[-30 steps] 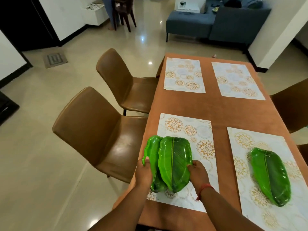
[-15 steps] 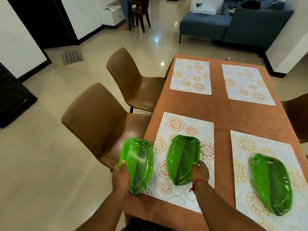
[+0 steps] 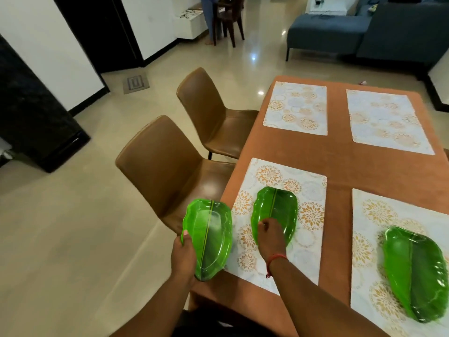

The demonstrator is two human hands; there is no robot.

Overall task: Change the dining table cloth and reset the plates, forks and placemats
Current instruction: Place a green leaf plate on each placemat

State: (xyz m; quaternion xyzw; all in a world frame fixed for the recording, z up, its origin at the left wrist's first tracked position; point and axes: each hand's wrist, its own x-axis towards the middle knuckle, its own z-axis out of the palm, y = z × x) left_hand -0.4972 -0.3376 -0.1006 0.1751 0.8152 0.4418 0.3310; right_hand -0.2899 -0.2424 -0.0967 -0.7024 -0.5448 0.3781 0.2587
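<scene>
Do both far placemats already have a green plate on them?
No: both far placemats lie bare; plates sit only on the near mats.

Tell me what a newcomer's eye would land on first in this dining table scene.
Three bright green leaf-shaped plates stand out against the orange tablecloth: the left hand holds one plate over the table's edge, the right hand touches a second plate on the near left placemat, and a third plate lies on the near right placemat. The two far placemats are bare.
</scene>
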